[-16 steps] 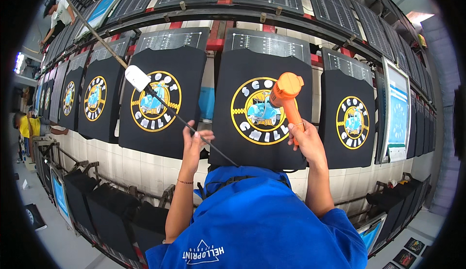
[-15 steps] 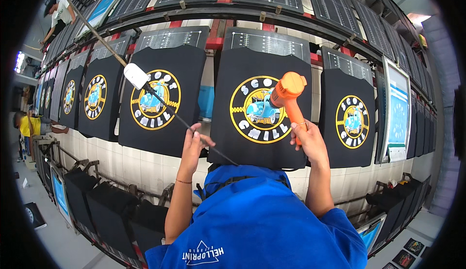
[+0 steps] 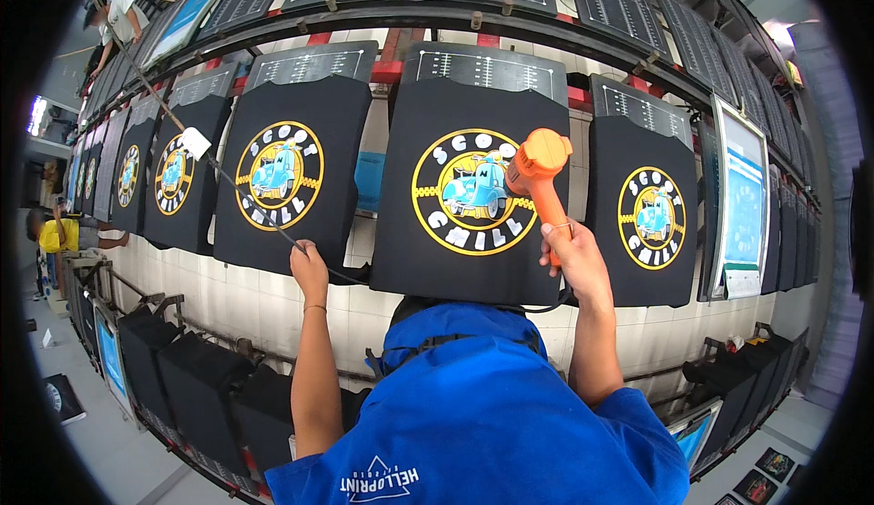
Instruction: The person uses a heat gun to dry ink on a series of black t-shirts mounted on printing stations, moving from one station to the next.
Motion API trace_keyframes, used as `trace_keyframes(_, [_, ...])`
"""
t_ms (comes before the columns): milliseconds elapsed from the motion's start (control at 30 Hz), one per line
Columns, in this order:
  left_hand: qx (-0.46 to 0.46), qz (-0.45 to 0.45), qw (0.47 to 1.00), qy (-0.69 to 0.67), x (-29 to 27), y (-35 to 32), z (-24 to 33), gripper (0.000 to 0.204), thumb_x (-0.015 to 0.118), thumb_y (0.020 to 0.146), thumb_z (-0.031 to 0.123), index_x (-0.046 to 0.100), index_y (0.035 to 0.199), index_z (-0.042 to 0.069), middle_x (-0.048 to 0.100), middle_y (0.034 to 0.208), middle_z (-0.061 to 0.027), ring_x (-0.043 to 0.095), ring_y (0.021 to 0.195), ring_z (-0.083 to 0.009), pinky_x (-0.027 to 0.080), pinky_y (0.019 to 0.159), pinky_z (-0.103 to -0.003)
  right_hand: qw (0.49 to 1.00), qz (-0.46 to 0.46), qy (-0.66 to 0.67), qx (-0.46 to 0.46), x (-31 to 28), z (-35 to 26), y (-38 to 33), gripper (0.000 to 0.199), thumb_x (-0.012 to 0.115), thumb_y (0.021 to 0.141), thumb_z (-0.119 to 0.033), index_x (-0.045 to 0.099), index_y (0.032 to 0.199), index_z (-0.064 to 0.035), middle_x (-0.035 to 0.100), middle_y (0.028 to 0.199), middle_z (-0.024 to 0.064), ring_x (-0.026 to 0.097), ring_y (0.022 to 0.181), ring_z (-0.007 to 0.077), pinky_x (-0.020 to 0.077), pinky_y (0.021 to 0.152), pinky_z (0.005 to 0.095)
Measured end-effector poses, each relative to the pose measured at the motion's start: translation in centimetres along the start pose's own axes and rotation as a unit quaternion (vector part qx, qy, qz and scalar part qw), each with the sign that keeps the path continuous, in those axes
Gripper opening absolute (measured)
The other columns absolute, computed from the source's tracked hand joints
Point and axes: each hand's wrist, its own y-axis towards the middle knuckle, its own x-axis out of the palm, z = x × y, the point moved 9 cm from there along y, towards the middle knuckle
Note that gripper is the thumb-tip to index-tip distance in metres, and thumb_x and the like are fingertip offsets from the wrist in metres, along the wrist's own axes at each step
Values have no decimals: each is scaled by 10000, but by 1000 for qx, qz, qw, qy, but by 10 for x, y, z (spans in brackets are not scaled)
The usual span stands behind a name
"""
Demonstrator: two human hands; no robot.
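Observation:
My right hand (image 3: 581, 257) is wrapped round the handle of an orange heat gun (image 3: 544, 161). Its nozzle faces left over the right part of the round yellow, white and blue scooter print (image 3: 464, 193) on a black T-shirt (image 3: 473, 282). I cannot tell how high above the cloth it is. To the left, my left hand (image 3: 310, 273) is closed on a black power cord (image 3: 244, 200). The cord runs up to a white connector (image 3: 195, 143), where a brown cable continues to the upper left. Below the left hand, the cord loops along the shirts' lower edges.
Black shirts with the same print (image 3: 279, 177) lie on boards in a row on both sides. A framed printing screen (image 3: 742, 195) stands at the right. Behind runs a dark metal rail (image 3: 437, 15). People in white (image 3: 121, 15) and yellow (image 3: 56, 234) are far left.
My left hand has moved left and down and closed on the cord, which had hung beside its loose fingers. The white connector swung left. The heat gun has barely shifted.

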Motion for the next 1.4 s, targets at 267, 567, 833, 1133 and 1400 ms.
trace_keyframes(267, [-5,80,991,104,8,-8,24,259,472,927,198,613,916,-20,624,925,-172,567,907,-369,442,803,-460,1000,7,-14,-18,-8,-2,-1,305,610,940,-305,579,1019,-12,556,719,3,574,604,84,434,487,224])
trace_keyframes(567, [-1,96,989,116,7,-9,20,287,471,945,224,619,920,-21,625,911,-162,571,908,-356,446,803,-456,999,-31,-21,8,-10,5,-8,287,605,941,-298,574,1011,-22,563,709,6,578,587,91,430,460,216])
trace_keyframes(833, [-16,88,988,126,8,-7,19,313,464,956,248,635,972,-14,640,930,-172,578,925,-358,446,821,-460,999,-33,-40,2,-4,7,-17,252,607,943,-265,571,1011,-24,565,713,9,579,586,87,429,455,208])
trace_keyframes(1133, [1,89,987,138,7,-5,24,277,478,940,216,618,888,-17,628,893,-155,571,884,-352,450,788,-454,999,-43,-23,14,-5,9,-15,261,598,948,-266,563,1025,-19,563,716,8,578,582,86,430,449,209])
trace_keyframes(1400, [-10,94,987,132,8,-6,22,283,480,948,231,625,929,-12,637,895,-159,580,895,-350,453,793,-456,998,-27,-56,6,-2,9,-17,262,602,944,-262,571,1032,-17,563,720,5,578,586,87,431,454,213])
